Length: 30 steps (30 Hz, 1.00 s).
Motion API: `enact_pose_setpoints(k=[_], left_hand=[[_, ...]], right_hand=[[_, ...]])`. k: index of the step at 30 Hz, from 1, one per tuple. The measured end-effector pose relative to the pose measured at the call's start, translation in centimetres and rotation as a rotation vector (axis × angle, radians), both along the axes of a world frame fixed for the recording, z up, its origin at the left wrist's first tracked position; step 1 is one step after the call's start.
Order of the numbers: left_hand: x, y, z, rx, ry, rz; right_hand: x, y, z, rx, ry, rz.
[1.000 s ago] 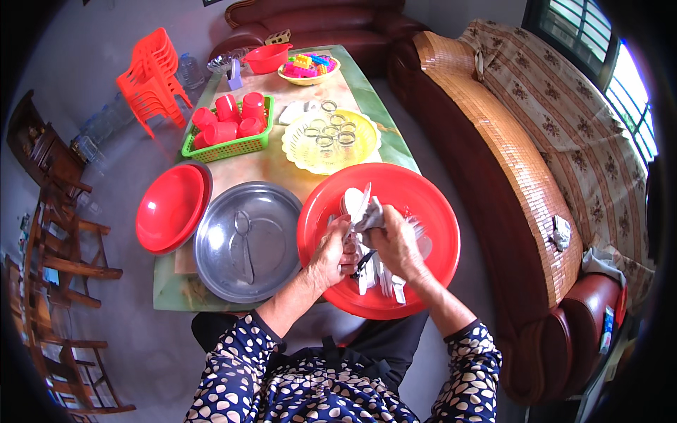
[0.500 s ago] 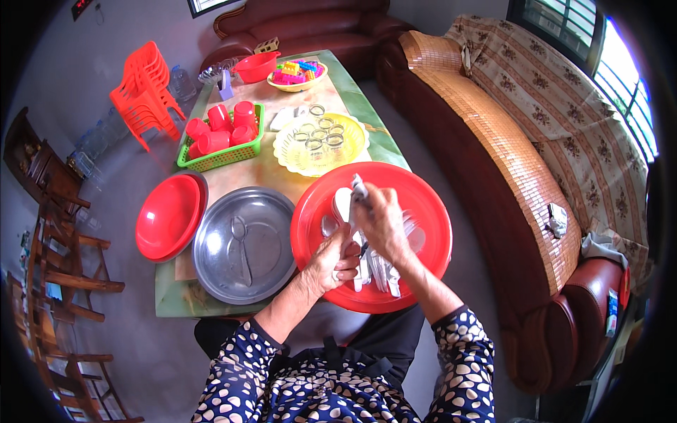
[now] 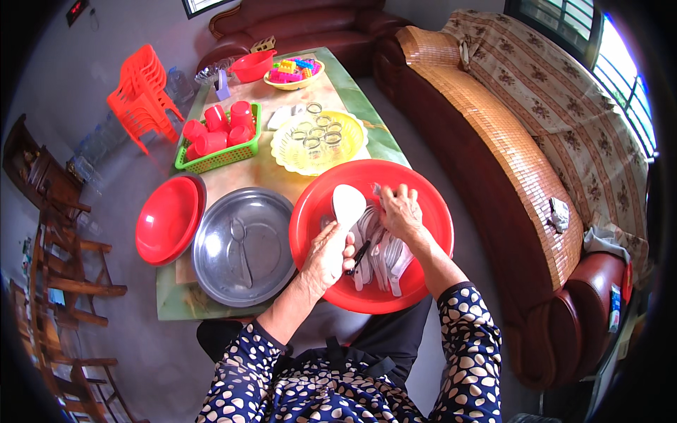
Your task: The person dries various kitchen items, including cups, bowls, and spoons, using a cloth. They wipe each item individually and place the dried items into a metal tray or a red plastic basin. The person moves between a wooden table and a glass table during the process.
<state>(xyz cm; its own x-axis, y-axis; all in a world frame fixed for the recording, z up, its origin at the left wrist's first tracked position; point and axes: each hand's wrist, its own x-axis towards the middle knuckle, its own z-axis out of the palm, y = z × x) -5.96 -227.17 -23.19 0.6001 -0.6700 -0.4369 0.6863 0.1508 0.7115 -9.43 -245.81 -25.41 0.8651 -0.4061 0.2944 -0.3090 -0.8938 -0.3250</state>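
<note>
A white rice paddle [image 3: 349, 204] stands up in my left hand [image 3: 328, 256], its broad head raised over the big red basin [image 3: 438, 233]. My left fingers are closed round its handle. Over the basin's right half, my right hand [image 3: 400, 213] is closed on a crumpled greyish-white cloth [image 3: 379, 190], mostly hidden by the fingers and a little apart from the paddle. Several pieces of cutlery [image 3: 384, 262], many white-handled, lie in the basin under my hands. To the left, a grey metal basin [image 3: 208, 264] holds a long metal spoon [image 3: 243, 254].
Red bowls [image 3: 168, 217] sit left of the metal basin. Farther back are a green basket [image 3: 229, 156] of red cups, a yellow scalloped tray [image 3: 300, 166] with several glasses, and a bowl of toy blocks [image 3: 295, 70]. A long sofa [image 3: 486, 169] stands right of the table.
My right hand has moved right and slightly down with the cloth, away from the paddle. In my left hand the paddle has turned so its broad face shows.
</note>
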Motion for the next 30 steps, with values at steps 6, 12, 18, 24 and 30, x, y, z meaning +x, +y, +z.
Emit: enact_pose_setpoints(k=[6,12,18,24,30], left_hand=[[0.8,-0.2,-1.7,-0.156,-0.004,0.109],[0.3,-1.6,-2.7,-0.417,0.138,0.075],[2.8,-0.5,-5.6,-0.647,0.332,0.005],[0.9,-0.9,-2.0,-0.417,0.179,0.123],[1.2,-0.3,-2.1,-0.324,0.056,0.120]], right_hand=[[-1.4,0.8,3.6,0.447,-0.100,0.233],[-0.9,4.8,4.4,0.624,-0.326,0.206],[-2.9,8.2,5.1,0.694,-0.241,0.321],[-6.1,8.7,5.0,0.785,-0.159,0.449],[-7.8,7.8,5.3,0.915,-0.023,0.436]])
